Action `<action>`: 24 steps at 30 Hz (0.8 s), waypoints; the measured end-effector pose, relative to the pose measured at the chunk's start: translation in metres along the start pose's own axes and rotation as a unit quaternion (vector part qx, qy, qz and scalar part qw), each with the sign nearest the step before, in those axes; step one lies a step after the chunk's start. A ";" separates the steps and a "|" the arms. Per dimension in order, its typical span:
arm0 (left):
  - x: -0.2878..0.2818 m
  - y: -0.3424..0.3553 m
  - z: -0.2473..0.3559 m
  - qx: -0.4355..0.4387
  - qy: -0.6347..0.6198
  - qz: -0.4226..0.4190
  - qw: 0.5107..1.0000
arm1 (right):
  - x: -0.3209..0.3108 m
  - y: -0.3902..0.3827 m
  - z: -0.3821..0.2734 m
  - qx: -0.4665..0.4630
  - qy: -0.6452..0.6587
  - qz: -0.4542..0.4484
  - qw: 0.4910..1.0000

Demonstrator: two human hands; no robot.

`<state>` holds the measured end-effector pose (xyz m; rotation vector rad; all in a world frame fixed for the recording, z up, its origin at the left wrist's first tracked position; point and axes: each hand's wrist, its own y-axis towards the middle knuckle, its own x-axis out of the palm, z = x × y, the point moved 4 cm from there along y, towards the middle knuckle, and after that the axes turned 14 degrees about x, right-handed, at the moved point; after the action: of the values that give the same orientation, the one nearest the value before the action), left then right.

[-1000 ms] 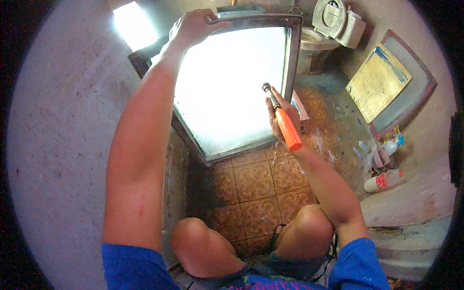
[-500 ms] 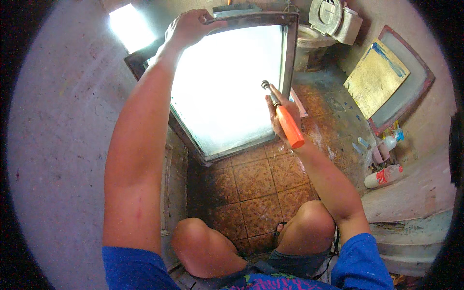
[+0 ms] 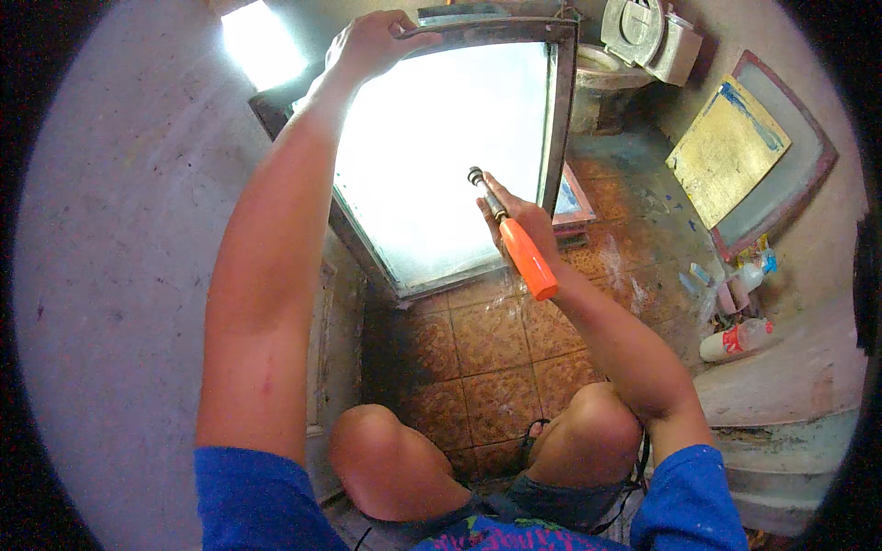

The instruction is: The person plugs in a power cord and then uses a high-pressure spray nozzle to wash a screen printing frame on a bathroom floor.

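Note:
A large rectangular framed screen (image 3: 432,138) stands tilted in front of me, glowing white with light across its mesh. My left hand (image 3: 372,46) is closed over the top bar of its frame, near the upper left. In my right hand (image 3: 524,220) is a sprayer (image 3: 525,257) with an orange body and a metal nozzle, which points at the middle of the screen. My knees are bent below, over brown patterned floor tiles (image 3: 487,340).
A toilet (image 3: 634,46) stands at the back right. A yellow board (image 3: 726,156) and a red-edged frame (image 3: 795,174) lean on the right wall, above bottles (image 3: 735,340) and small containers. A grey wall (image 3: 119,275) runs along my left. Another frame (image 3: 574,202) lies behind the screen.
My right hand and the sprayer have moved left and a little downward across the screen. My left hand stays on the frame's top, which sits slightly higher in the picture.

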<state>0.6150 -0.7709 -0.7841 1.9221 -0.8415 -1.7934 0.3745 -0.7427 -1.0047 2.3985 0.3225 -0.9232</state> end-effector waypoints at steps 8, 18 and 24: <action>-0.001 0.001 0.003 -0.002 -0.006 -0.006 1.000 | 0.002 -0.008 -0.018 -0.002 -0.004 -0.039 0.999; -0.004 -0.001 -0.002 0.035 -0.042 -0.006 0.998 | 0.004 -0.013 -0.039 -0.041 0.021 0.010 0.999; -0.013 -0.011 -0.010 0.014 -0.056 -0.024 0.998 | 0.010 -0.014 -0.045 -0.037 0.037 0.014 0.999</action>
<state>0.6263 -0.7551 -0.7803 1.8885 -0.8677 -1.9430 0.4008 -0.7056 -0.9897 2.3684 0.3443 -0.7971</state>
